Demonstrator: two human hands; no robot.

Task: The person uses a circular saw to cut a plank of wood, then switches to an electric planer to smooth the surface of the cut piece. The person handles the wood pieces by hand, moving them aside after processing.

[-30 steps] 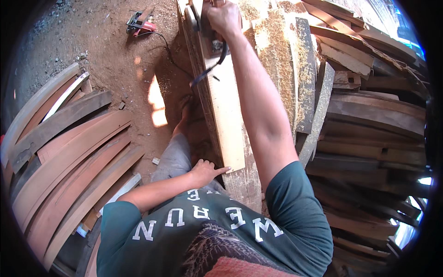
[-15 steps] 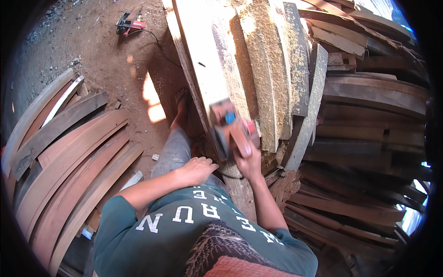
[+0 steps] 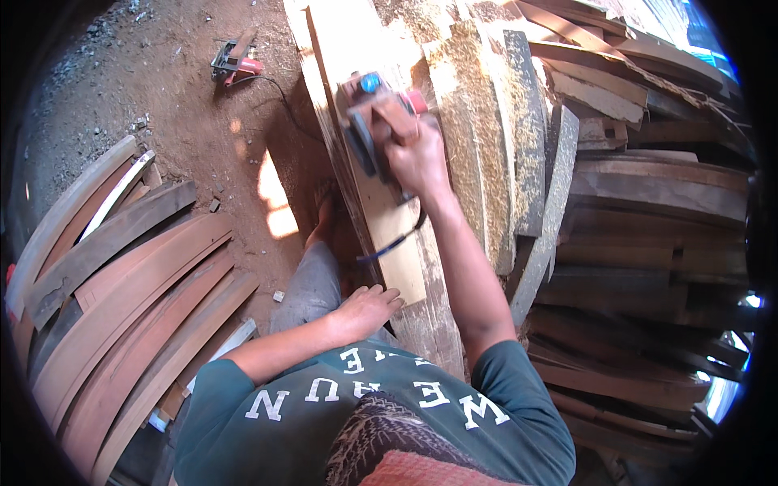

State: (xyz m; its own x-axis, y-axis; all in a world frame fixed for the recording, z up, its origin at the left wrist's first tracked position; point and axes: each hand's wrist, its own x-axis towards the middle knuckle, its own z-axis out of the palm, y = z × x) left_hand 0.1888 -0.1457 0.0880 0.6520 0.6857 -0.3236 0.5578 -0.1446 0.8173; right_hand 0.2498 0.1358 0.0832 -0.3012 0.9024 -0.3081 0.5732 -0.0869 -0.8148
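My right hand (image 3: 417, 158) is closed around the handle of an electric hand planer (image 3: 369, 105) with a blue knob on top. The planer sits on a pale wooden plank (image 3: 397, 271), about midway along its visible length. From the tool's rear, a dark cord (image 3: 397, 243) loops over the wood. My left hand (image 3: 366, 312) lies at the plank's near end, palm down with its fingers slightly bent and holding nothing; whether the fingertips press the wood I cannot tell. Beneath the plank runs a rougher, weathered timber (image 3: 442, 332).
Shaving-covered boards (image 3: 486, 154) lie right of the plank. Stacks of curved timber (image 3: 656, 178) fill the far right. More curved pieces (image 3: 138, 300) lie at the left. A red power saw (image 3: 239, 66) rests on the dirt floor, its cord running toward the bench.
My right hand has pushed the planer forward, away from me along the plank. My left hand has shifted slightly right and nearer, to the plank's near end.
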